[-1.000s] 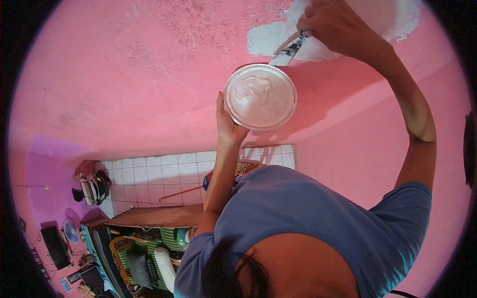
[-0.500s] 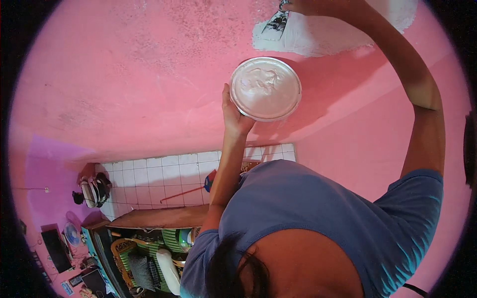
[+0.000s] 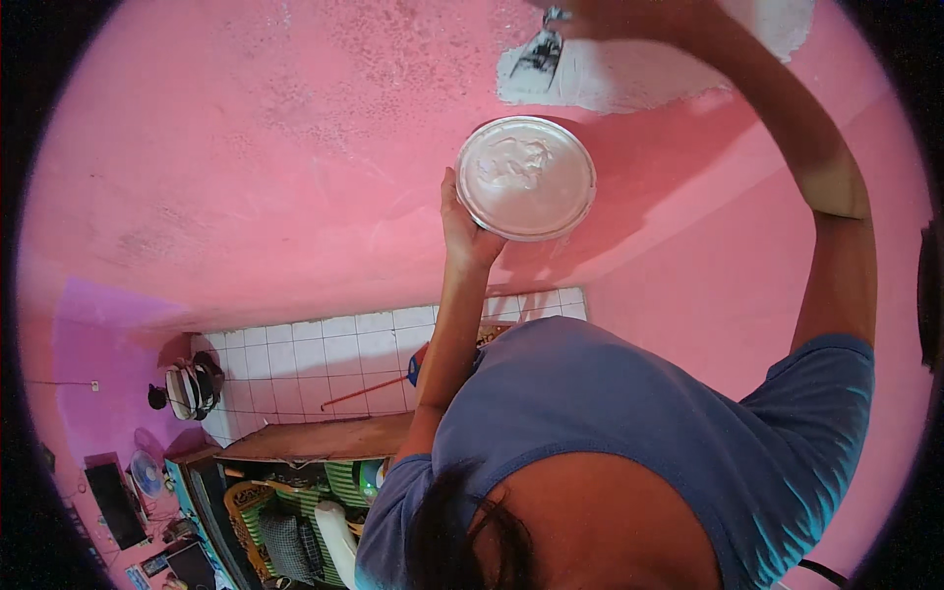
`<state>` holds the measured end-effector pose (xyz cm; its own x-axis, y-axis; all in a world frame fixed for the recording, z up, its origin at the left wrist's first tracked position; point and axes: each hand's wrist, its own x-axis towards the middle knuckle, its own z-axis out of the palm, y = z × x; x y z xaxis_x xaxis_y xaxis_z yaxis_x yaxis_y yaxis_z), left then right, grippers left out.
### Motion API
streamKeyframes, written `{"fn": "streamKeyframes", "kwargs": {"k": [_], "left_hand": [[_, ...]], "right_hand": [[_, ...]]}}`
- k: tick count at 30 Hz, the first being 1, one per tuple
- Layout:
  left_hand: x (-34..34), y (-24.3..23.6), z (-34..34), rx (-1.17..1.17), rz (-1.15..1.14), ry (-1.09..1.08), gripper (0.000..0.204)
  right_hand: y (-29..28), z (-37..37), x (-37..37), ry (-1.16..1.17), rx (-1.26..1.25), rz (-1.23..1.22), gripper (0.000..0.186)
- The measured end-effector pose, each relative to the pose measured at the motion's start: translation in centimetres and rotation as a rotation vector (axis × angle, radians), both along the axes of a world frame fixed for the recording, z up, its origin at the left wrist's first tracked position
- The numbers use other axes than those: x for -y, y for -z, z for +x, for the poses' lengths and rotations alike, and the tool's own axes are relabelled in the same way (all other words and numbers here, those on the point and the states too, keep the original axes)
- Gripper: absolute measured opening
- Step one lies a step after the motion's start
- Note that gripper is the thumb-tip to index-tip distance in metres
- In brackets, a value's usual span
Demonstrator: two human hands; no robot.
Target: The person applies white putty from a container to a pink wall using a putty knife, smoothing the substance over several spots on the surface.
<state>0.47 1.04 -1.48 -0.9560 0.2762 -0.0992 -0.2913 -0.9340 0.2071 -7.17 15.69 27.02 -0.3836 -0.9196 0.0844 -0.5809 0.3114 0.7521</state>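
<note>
- The left hand is raised on a nearly straight forearm, its grip closed round the left rim of one round, shallow white tub of pale filler paste, held up with its open face showing.
- The right hand reaches up and far, mostly cut off by the top edge; its grip appears closed on one small metal scraper, though the fingers are barely visible.
- The scraper blade lies against one whitish patch of filler on the pink plastered surface, just above the tub.
- Below, left of the blue-shirted torso: a white tiled wall, a brown wooden tabletop and one small blue fan.
</note>
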Motion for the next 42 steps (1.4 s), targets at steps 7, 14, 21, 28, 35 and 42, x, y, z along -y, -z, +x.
{"fn": "streamKeyframes", "kwargs": {"k": [7,14,21,28,35,42], "left_hand": [[0.7,0.5,0.3,0.02,-0.018,-0.04,0.06],[0.0,-0.2,0.0,0.015,-0.007,-0.014,0.059],[0.5,0.8,0.2,-0.005,-0.022,-0.046,0.061],[0.8,0.5,0.3,0.017,-0.014,-0.032,0.06],[0.5,0.5,0.1,0.007,-0.004,-0.038,0.06],[0.5,0.1,0.4,0.02,-0.026,-0.04,0.06]], "right_hand": [[4.2,-4.2,1.2,-0.369,0.002,-0.008,0.014],[-4.3,-0.5,1.8,-0.057,-0.133,0.086,0.017],[2.7,-4.5,1.0,-0.447,-0.048,-0.01,0.017],[4.1,-5.3,2.9,-0.375,-0.028,-0.005,0.016],[-3.6,-3.8,3.3,0.021,0.336,-0.127,0.016],[4.7,-5.7,2.5,-0.579,0.036,-0.066,0.019]]}}
